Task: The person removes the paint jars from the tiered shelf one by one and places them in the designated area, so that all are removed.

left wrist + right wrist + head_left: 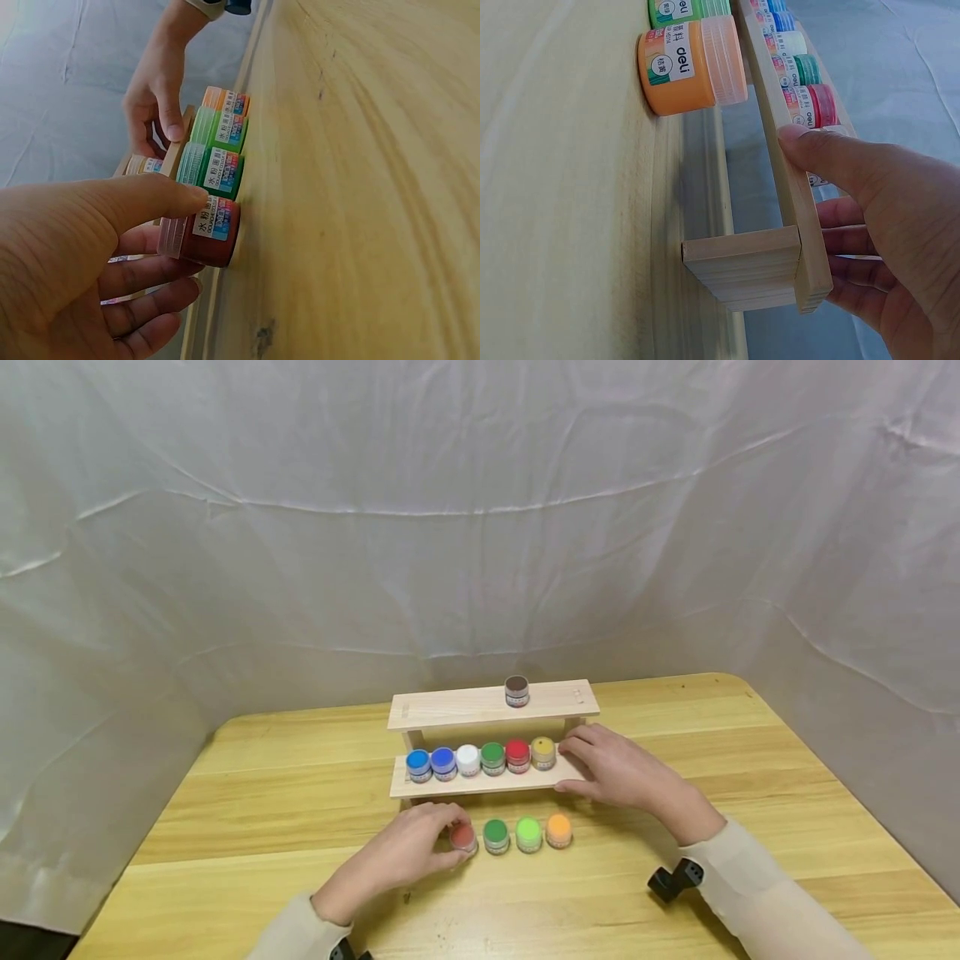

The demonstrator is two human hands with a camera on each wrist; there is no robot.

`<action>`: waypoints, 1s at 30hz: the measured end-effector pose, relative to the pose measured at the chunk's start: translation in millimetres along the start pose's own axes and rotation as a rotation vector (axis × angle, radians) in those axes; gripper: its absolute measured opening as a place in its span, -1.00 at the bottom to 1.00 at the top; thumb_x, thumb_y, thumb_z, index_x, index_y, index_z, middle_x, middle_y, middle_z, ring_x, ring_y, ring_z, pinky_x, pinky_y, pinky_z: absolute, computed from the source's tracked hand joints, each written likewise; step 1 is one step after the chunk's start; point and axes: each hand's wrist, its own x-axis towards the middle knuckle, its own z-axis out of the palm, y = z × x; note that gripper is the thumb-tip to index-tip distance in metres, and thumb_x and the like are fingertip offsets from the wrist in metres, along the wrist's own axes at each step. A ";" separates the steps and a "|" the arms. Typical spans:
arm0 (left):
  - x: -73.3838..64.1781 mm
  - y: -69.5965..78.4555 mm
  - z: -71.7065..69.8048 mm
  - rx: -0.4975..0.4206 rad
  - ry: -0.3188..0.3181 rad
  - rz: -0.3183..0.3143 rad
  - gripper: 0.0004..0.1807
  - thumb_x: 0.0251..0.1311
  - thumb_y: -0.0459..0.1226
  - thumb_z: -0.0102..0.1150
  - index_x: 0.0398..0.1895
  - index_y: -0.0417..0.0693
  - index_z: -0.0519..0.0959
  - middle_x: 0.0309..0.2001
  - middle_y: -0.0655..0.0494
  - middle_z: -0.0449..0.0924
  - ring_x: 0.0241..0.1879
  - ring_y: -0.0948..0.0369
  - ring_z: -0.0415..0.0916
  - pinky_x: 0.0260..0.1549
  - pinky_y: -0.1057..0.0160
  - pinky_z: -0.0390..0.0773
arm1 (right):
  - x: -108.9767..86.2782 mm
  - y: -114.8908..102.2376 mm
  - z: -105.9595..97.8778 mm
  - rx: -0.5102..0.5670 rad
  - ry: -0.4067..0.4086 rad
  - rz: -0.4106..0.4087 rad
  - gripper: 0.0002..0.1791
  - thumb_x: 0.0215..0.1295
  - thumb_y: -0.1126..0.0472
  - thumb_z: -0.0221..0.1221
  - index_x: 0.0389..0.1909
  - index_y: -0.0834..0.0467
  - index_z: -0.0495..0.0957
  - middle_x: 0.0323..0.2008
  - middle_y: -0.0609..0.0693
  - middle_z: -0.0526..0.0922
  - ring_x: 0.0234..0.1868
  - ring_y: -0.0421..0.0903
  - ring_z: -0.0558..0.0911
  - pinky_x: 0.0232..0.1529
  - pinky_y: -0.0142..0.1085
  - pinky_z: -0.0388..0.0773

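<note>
My left hand holds a red-brown paint jar on the table, at the left end of a front row. In the left wrist view the thumb lies on its label and the fingers are behind it. Beside it stand a dark green jar, a light green jar and an orange jar. My right hand grips the right end of the rack's lower wooden shelf, thumb on the front edge, fingers toward the back. A yellow jar sits beside its fingertips.
On the lower shelf, blue, violet-blue, white, green and red jars stand in a row. A dark brown jar is on the upper shelf. A grey curtain hangs behind the table.
</note>
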 end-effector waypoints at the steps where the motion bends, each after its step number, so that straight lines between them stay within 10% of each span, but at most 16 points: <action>1: -0.3 0.3 -0.6 0.000 0.001 0.002 -0.66 0.13 -0.09 0.38 -0.06 0.04 0.60 -0.25 0.33 0.56 -0.22 0.34 0.49 -0.22 0.31 0.56 | 0.0 0.1 0.2 0.000 0.002 -0.002 -0.40 0.16 -0.22 0.32 0.00 0.18 0.58 -0.05 0.04 0.57 -0.02 0.00 0.55 0.05 -0.08 0.53; 17: 1.7 12.6 -26.1 -0.007 0.076 0.014 -0.61 0.20 -0.07 0.33 0.03 -0.03 0.59 -0.08 0.17 0.63 -0.16 0.26 0.54 -0.15 0.21 0.58 | -0.6 -1.0 -1.5 -0.001 -0.011 0.012 -0.39 0.16 -0.24 0.30 0.00 0.17 0.58 -0.04 0.04 0.57 -0.02 -0.01 0.55 0.07 -0.10 0.52; 30: 34.5 27.7 -58.5 0.000 0.260 0.080 -0.62 0.22 -0.06 0.32 0.03 -0.02 0.60 0.00 0.16 0.62 0.03 0.13 0.53 0.01 0.07 0.53 | -0.3 -2.0 -2.7 0.004 -0.014 0.011 -0.39 0.17 -0.24 0.30 0.00 0.17 0.58 -0.05 0.03 0.57 -0.02 -0.02 0.54 0.06 -0.10 0.52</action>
